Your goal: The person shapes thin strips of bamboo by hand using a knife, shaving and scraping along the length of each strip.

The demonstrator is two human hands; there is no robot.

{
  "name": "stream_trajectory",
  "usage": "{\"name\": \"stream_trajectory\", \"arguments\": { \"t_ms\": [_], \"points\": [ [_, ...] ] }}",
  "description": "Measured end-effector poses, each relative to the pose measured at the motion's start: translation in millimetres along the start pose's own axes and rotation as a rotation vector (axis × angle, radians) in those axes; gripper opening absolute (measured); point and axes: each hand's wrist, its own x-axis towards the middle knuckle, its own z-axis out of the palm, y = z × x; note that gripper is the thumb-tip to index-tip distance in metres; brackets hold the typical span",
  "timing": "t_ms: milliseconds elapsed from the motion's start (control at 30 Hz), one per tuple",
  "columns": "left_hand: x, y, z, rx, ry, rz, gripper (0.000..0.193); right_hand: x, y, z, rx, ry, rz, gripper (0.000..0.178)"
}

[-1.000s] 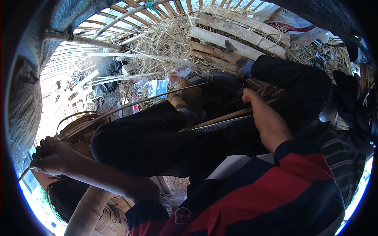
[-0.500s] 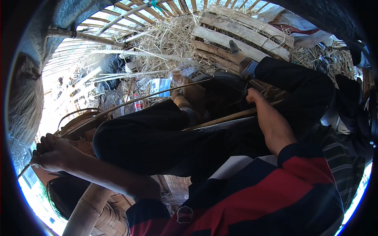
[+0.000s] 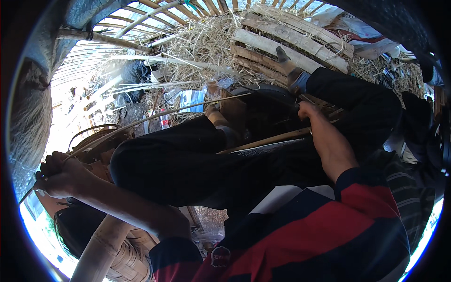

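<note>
My left hand (image 3: 60, 176), at the far left, is closed around a long thin bamboo strip (image 3: 155, 115). The strip slants up to the right across my left knee, its far end lying near the dark hollow between my feet. A short piece of it sticks out behind the hand. My right hand (image 3: 307, 111) is closed by my right shin on a dark handle (image 3: 296, 107); the rest of that tool is lost in shadow. Below it, a thicker bamboo stick (image 3: 268, 142) lies across in front of my lap.
Wooden slats (image 3: 286, 44) lie ahead on straw-like shavings (image 3: 202, 51). Beyond my left knee are pale loose strips (image 3: 159, 59), a small bottle (image 3: 164, 121) and coiled strips (image 3: 89, 136). A thick bamboo pole (image 3: 101, 244) stands at lower left. A slatted bamboo wall (image 3: 108, 33) borders the far left.
My left hand has shifted slightly upward with the bamboo strip still in it. My right hand has moved slightly up and to the right. The view has shifted a little.
</note>
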Motion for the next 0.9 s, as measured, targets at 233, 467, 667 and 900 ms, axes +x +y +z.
{"name": "stream_trajectory", "arguments": {
  "t_ms": [233, 467, 667, 900],
  "points": [
    [2.2, 8.5, -0.1, 0.016, -0.023, -0.016, 0.04, -38.3, -43.7, -29.2, 0.173, 0.122, -0.265, 0.034],
    [2.1, 2.2, -1.3, 0.009, 0.024, -0.008, 0.038, 1.3, 3.1, 5.5, -0.01, 0.071, -0.01, 0.035],
    [-7.3, 6.6, 4.8, 0.059, 0.041, 0.02, 0.039, -6.2, -14.0, -4.9, 0.055, 0.173, -0.108, 0.029],
    [19.3, 0.2, -23.1, -0.076, -0.161, -0.046, 0.04, -50.5, -64.1, -33.7, 0.154, 0.15, -0.313, 0.032]
  ]
}}
